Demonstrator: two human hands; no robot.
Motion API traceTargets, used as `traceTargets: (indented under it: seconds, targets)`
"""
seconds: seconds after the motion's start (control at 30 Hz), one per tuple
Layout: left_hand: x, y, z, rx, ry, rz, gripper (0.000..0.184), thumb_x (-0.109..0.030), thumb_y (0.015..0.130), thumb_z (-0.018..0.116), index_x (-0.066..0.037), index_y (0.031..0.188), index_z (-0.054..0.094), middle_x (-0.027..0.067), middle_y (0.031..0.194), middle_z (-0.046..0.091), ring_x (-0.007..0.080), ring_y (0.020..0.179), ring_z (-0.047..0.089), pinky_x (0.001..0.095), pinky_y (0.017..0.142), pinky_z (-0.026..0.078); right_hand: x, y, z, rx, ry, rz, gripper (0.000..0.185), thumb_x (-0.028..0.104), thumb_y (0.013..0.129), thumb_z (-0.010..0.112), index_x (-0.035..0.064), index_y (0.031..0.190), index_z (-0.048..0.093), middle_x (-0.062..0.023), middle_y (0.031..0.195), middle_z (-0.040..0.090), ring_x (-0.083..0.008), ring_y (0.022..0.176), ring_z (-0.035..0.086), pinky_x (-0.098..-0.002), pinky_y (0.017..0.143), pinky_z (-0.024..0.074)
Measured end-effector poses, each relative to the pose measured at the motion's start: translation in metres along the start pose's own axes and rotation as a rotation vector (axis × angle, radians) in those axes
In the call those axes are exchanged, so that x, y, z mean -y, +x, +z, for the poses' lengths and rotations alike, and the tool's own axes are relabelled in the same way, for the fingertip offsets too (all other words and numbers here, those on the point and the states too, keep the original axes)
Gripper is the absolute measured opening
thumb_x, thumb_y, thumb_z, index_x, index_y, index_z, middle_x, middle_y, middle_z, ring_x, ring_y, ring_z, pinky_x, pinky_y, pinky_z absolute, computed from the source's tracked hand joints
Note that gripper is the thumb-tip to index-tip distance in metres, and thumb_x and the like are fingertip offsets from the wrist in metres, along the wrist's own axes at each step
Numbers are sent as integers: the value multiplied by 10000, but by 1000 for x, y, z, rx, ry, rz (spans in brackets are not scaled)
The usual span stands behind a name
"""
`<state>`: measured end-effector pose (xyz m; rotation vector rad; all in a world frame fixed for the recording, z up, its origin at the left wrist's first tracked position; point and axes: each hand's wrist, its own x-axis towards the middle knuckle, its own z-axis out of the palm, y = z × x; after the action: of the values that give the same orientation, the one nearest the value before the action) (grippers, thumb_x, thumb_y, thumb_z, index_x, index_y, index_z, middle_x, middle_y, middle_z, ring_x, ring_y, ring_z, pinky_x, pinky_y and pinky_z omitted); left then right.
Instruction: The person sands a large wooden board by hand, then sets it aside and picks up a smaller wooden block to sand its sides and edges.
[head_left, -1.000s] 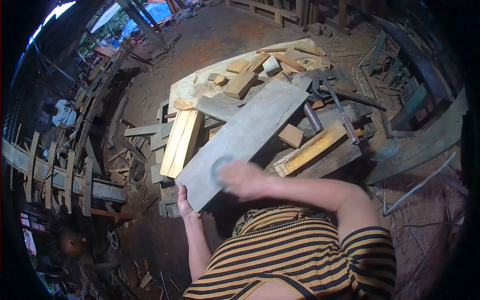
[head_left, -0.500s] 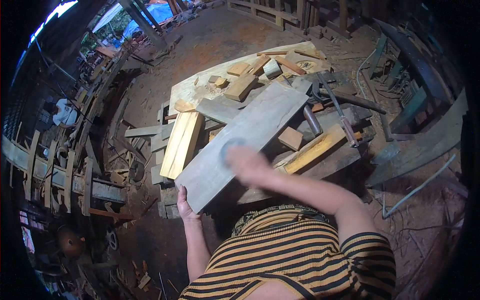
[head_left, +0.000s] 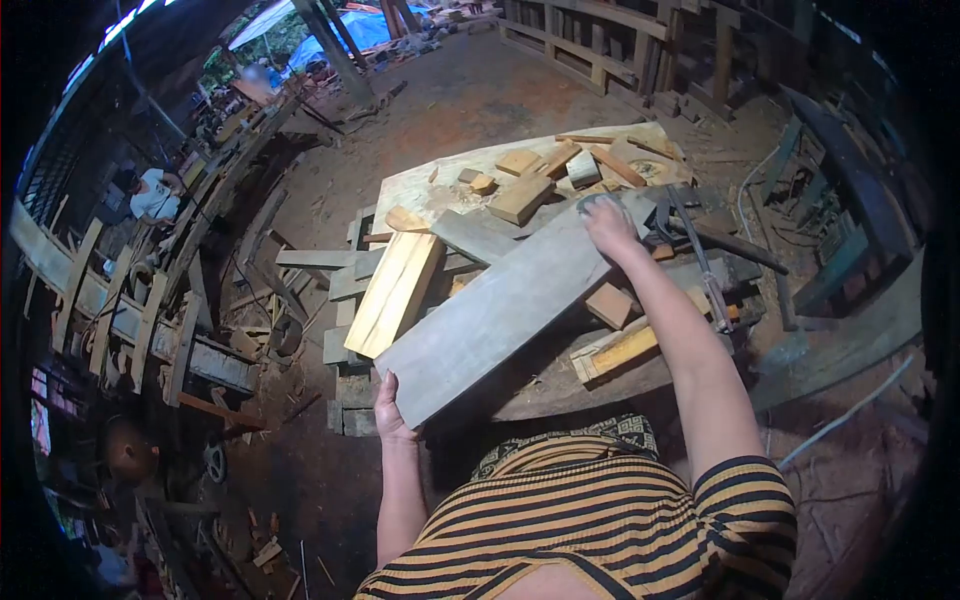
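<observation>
A long grey board (head_left: 500, 318) lies slanted across the bench, its near end reaching toward me. My left hand (head_left: 393, 408) grips the near left end, thumb on top and the other fingers hidden under the wood. Near the board's far end, my right hand (head_left: 608, 225) is closed over a small round greyish pad (head_left: 590, 204) pressed on the top face. A bright yellow block (head_left: 392, 290) stands to the left of the board, and a small brown block (head_left: 609, 305) is beside its right edge.
Wood offcuts (head_left: 522, 197) lie on a pale plywood sheet (head_left: 405, 190) behind the board. A clamp (head_left: 708, 270) rests at the right of the bench. At the far left is another person (head_left: 154, 194); a head (head_left: 130, 450) shows at lower left.
My right hand has slid the pad from the near part of the board to its far end, and the arm is stretched out. My left hand keeps its hold. The view has tilted slightly.
</observation>
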<state>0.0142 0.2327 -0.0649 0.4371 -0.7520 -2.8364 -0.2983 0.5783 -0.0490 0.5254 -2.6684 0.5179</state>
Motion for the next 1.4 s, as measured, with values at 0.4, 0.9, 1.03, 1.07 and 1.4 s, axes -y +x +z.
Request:
traceTargets:
  seconds: [0.4,0.9,1.03,1.07,1.4]
  targets:
    - [1,-1,-1,27,-60,-57,428,-322,922,542,-45,1247,509,139,1198,589,294,1071,585,478,935,465,263,-94,12,211,610,-888,230,221,793,553,57,943,610,-144,1009,589,-327,1001,544,-448,853,431]
    - [5,-1,10,-66,-16,23,457,-344,931,522,-53,1280,473,140,1202,580,303,1065,584,479,912,480,43,-25,-18,246,278,70,369,196,856,518,54,1191,580,-188,1269,527,-330,1214,463,-406,1030,355]
    - [3,-2,10,-62,-20,-3,450,-327,927,531,-41,1270,481,145,1196,585,295,1048,594,471,901,490,176,-98,-25,248,503,-558,261,154,825,544,50,1060,592,-184,1119,576,-356,1091,518,-434,965,404]
    - [2,-2,10,-46,-31,-4,448,-313,919,549,-26,1258,489,149,1188,589,288,1033,603,466,895,496,205,-117,-35,345,437,-644,286,178,825,570,53,1081,583,-179,1142,571,-355,1099,521,-433,969,403]
    - [5,2,2,-36,-41,-9,466,-350,933,511,-50,1287,469,141,1223,569,298,1080,576,477,915,478,73,-113,-42,198,327,-387,395,216,839,555,57,1201,568,-182,1296,510,-330,1249,433,-430,1070,297]
